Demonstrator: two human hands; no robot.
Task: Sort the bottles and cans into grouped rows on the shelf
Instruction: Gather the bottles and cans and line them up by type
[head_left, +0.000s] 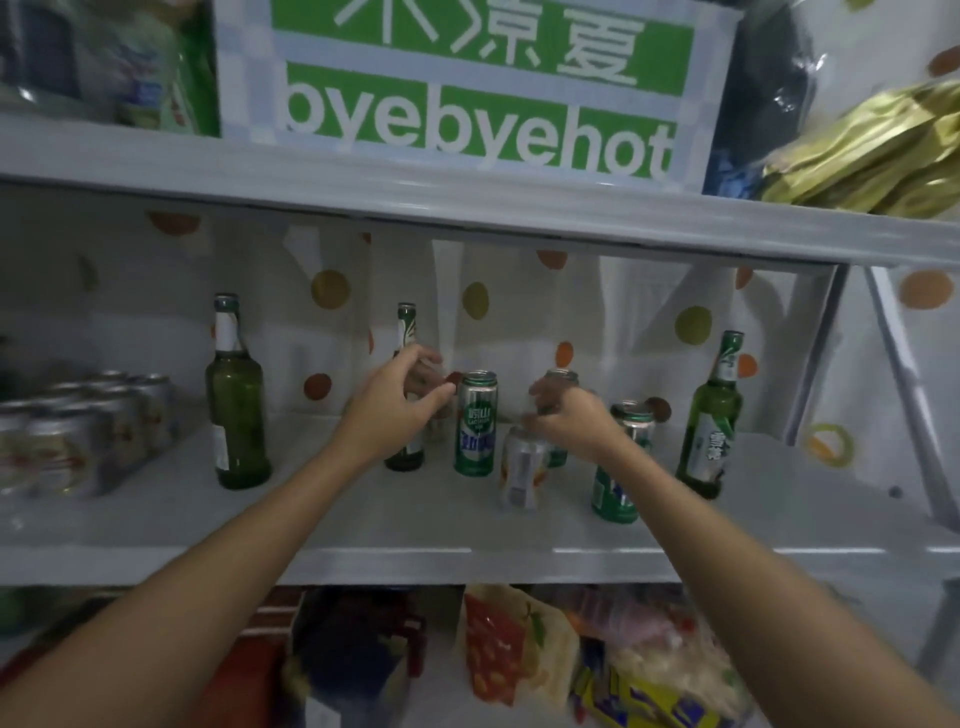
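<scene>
Curling round the middle green bottle (405, 332) at 11 o'clock, the left hand (395, 402) is gripping it, the right hand (569, 418) is pinching the silver can (519, 478) at 1 o'clock — both best lifted straight up.

Both bare forearms reached forward and up from the lower corners, drawing closer together. The left grip (400, 408) was curled round the body of a green bottle (405, 322), thumb to the right. The right grip (569, 415), wrist bent down, had curled fingertips (530, 420) at the top of a silver can (521, 467); blur hid the hold.
</scene>
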